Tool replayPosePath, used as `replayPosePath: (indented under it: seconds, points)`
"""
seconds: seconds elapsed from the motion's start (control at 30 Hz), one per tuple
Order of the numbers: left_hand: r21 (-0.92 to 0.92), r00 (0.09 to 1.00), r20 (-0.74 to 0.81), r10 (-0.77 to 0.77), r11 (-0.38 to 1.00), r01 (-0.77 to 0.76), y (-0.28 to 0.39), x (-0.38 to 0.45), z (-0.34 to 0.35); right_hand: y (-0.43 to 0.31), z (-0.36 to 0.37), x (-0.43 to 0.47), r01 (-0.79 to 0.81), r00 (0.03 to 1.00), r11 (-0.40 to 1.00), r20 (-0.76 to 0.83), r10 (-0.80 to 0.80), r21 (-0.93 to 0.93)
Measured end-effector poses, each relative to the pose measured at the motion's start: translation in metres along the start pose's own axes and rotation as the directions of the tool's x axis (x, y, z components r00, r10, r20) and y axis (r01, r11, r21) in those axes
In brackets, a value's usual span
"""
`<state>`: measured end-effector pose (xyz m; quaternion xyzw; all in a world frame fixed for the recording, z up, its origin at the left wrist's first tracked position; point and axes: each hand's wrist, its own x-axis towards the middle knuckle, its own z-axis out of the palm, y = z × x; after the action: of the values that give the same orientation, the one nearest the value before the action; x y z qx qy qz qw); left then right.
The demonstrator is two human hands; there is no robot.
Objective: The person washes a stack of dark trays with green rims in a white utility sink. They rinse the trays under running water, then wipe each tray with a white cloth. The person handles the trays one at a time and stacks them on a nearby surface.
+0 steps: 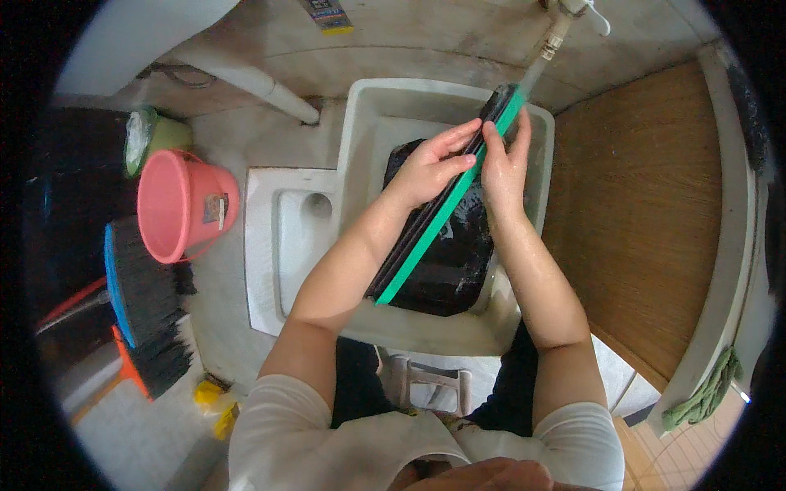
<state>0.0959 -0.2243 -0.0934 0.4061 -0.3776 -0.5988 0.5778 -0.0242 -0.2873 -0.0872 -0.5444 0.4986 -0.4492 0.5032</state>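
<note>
Water (533,77) runs from a tap (555,38) onto the upper end of a long black piece with a bright green edge (435,222). This piece slants across a pale washing tub (430,334), green edge up. On its left side, my left hand (430,169) grips it with thumb and fingers spread along the dark face. My right hand (505,175) holds it from the right, with the thumb near the green edge. Beneath it, a wet black panel or tray (457,270) lies in the tub; the slanted piece and my forearms hide part of it.
Left of the tub is a squat toilet (288,245). Beyond it stand a pink bucket (163,208), a green bin (156,144) and a broom (150,288). A wooden panel (632,215) bounds the right side. A plastic stool (436,383) shows below the tub.
</note>
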Motion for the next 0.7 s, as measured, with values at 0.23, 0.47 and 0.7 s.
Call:
replayPosePath:
  seconds: [0.23,0.47,0.7]
  points:
    - [0.023,1.0,-0.017,0.014,1.0,-0.013,-0.002,0.001,0.009,0.004,-0.022,0.009,0.061,0.997,0.989,0.056,-0.054,-0.137]
    - [0.003,0.991,-0.134,-0.009,1.0,0.01,0.012,-0.006,-0.032,0.009,-0.051,0.011,0.072,0.997,0.969,0.017,-0.07,-0.236]
    - [0.057,0.982,-0.185,0.025,0.998,-0.014,0.008,-0.006,-0.029,0.006,-0.04,0.014,0.161,0.986,0.96,0.085,-0.145,-0.231]
